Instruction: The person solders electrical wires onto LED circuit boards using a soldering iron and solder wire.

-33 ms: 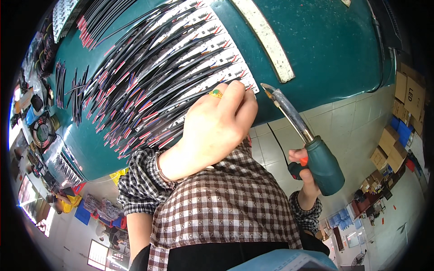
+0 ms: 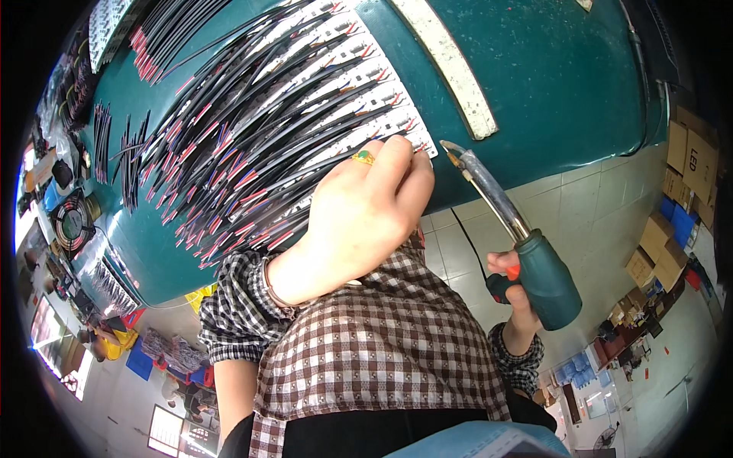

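White circuit boards lie side by side in a row on the green table mat. Black-sheathed wires with red, white and blue ends run from them toward the left. My left hand, wearing a ring with a green stone, rests over the nearest board's end. Its fingers are curled down and pressed together, and the fingertips and whatever they pinch are hidden. In my right hand is a green pistol-shaped soldering gun with a red trigger. Its tip points up and left, just right of the boards' near corner, apart from them.
A pale, worn flat strip lies on the mat beyond the iron's tip. More cut wires are at the left, near a small fan. A black cord hangs past the table's edge. Cardboard boxes stand at the right.
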A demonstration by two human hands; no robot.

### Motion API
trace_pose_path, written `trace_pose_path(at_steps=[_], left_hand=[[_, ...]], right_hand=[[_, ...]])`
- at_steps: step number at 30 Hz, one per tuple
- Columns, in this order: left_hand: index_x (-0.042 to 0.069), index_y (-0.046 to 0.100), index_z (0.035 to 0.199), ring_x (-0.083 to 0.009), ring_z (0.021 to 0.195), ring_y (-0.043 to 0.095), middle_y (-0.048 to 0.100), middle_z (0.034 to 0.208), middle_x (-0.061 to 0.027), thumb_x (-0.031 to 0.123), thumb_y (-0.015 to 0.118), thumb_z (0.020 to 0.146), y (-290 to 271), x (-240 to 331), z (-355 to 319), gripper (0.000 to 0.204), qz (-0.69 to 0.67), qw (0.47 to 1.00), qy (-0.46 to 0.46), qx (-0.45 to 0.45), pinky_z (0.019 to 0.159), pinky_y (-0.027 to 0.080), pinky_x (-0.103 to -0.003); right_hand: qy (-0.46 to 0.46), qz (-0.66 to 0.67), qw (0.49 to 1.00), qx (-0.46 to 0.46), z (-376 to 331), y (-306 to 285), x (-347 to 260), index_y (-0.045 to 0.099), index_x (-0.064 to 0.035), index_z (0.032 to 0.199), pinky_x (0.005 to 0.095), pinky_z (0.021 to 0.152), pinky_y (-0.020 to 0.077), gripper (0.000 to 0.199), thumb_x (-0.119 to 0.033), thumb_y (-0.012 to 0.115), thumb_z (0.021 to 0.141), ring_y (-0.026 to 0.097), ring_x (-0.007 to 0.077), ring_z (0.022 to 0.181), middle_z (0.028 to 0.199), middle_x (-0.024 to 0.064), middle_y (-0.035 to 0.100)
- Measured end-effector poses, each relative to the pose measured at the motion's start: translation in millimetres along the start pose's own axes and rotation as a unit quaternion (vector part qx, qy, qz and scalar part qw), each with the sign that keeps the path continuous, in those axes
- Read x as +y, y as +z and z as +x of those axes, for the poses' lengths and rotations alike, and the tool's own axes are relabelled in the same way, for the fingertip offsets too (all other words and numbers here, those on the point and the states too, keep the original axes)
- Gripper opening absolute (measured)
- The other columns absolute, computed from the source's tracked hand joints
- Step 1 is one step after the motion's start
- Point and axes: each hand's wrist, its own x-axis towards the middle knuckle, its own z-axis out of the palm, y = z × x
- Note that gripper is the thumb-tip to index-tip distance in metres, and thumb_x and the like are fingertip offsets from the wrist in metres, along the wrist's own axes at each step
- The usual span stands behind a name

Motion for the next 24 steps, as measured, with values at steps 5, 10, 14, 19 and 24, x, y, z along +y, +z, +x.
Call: trace_pose_path(at_steps=[5,10,14,19,24], left_hand=[[0.007,0.069,0.099,-0.0227,0.067,0.061,0.058,0.081,-0.0058,-0.009,0.065,0.069,-4,-13,3,0.034,-0.175,0.982,-0.065,0.007,0.057,0.05,-0.032],[0.006,0.069,0.098,-0.0209,0.068,0.061,0.06,0.084,-0.0048,-0.005,0.065,0.067,-1,-13,-1,0.033,-0.136,0.99,-0.02,0.007,0.056,0.05,-0.031],[0.005,0.069,0.099,-0.019,0.07,0.061,0.06,0.086,-0.0036,-0.001,0.064,0.065,-1,-11,-2,0.035,-0.065,0.998,0.009,-0.005,0.056,0.05,-0.029],[0.005,0.069,0.1,-0.0192,0.071,0.06,0.06,0.086,-0.0038,0.0,0.064,0.064,-1,-11,-2,0.036,-0.061,0.998,0.012,-0.009,0.055,0.05,-0.03],[0.005,0.069,0.1,-0.0196,0.071,0.06,0.059,0.086,-0.004,0.0,0.064,0.064,-1,-10,-1,0.037,-0.053,0.998,0.017,0.001,0.055,0.05,-0.03]], right_hand=[[0.007,-0.048,0.999,0.011,-1,5,-4,0.052,0.0158,0.119,0.0343,0.073,0.0594,0.067,-0.044,0.064,0.091,0.069,0.0273,0.084,0.096,0.0209,0.067],[0.005,-0.041,0.999,-0.003,-4,0,-1,0.052,0.0156,0.119,0.033,0.072,0.0581,0.067,-0.044,0.066,0.09,0.069,0.0261,0.086,0.094,0.0192,0.067],[0.005,0.005,1.0,0.013,-9,-4,7,0.061,0.0095,0.108,0.0386,0.081,0.0578,0.047,-0.022,0.081,0.079,0.07,0.0253,0.085,0.09,0.0159,0.069],[0.0,0.013,0.999,0.032,-13,1,10,0.059,0.0102,0.109,0.0349,0.077,0.0571,0.05,-0.02,0.082,0.077,0.07,0.0233,0.082,0.088,0.0143,0.07],[0.004,-0.017,1.0,0.018,-15,-5,14,0.055,0.0111,0.112,0.0319,0.075,0.0562,0.054,-0.017,0.084,0.076,0.07,0.0218,0.081,0.086,0.0136,0.07]])
